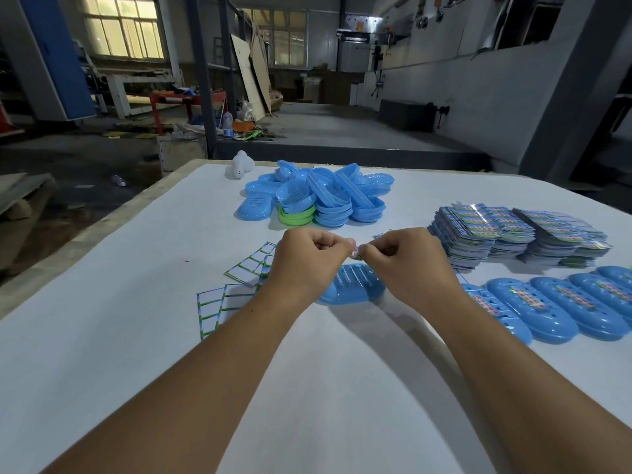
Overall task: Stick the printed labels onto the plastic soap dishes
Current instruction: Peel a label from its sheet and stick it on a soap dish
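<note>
A blue plastic soap dish [354, 283] lies on the white table [136, 336] just beyond my wrists, partly hidden by them. Above it, my left hand [307, 260] and my right hand [407, 258] meet fingertip to fingertip and both pinch a small printed label [356, 252]; most of the label is hidden between the fingers. Stacks of printed label sheets [513, 234] stand at the right. A row of blue dishes with labels on them [554, 302] lies at the right edge.
A heap of blue soap dishes [321, 193] with a few green ones [295, 217] sits at the back of the table. Used white backing sheets [236, 289] lie left of my hands. A white object [241, 164] stands at the far edge.
</note>
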`<action>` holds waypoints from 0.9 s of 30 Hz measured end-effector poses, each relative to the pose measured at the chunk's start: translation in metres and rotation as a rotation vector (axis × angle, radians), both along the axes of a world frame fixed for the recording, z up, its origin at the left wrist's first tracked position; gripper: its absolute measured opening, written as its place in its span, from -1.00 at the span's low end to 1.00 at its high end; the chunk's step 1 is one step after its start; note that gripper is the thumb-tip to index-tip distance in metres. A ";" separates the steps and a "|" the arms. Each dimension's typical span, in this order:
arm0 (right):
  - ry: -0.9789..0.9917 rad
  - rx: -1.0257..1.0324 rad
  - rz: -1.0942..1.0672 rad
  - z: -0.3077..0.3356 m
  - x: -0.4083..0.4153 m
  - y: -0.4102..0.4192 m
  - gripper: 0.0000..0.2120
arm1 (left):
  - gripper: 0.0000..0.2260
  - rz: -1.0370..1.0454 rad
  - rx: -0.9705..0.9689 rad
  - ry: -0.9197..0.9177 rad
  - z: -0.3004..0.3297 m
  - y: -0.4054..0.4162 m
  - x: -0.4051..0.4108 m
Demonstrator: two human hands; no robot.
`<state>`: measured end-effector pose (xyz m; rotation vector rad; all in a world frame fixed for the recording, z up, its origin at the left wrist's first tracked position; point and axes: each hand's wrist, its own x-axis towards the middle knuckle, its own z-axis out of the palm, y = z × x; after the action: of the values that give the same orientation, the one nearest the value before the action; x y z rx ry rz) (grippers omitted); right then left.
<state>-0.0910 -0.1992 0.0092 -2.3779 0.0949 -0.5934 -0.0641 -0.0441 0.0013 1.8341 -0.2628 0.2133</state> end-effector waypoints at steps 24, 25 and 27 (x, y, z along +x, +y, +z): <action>0.235 0.210 0.088 0.002 -0.001 -0.016 -0.57 | -0.86 0.070 0.166 0.201 -0.001 0.010 0.001; 0.251 0.176 0.083 0.001 -0.001 -0.016 -0.56 | -0.86 0.074 0.214 0.197 -0.001 0.011 0.000; 0.264 0.121 0.076 0.000 0.000 -0.016 -0.59 | -0.84 0.074 0.320 0.183 -0.001 0.011 -0.002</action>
<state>-0.0914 -0.2150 0.0089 -2.3185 0.1516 -0.2287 -0.0660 -0.0330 0.0002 2.1674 -0.1042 0.0542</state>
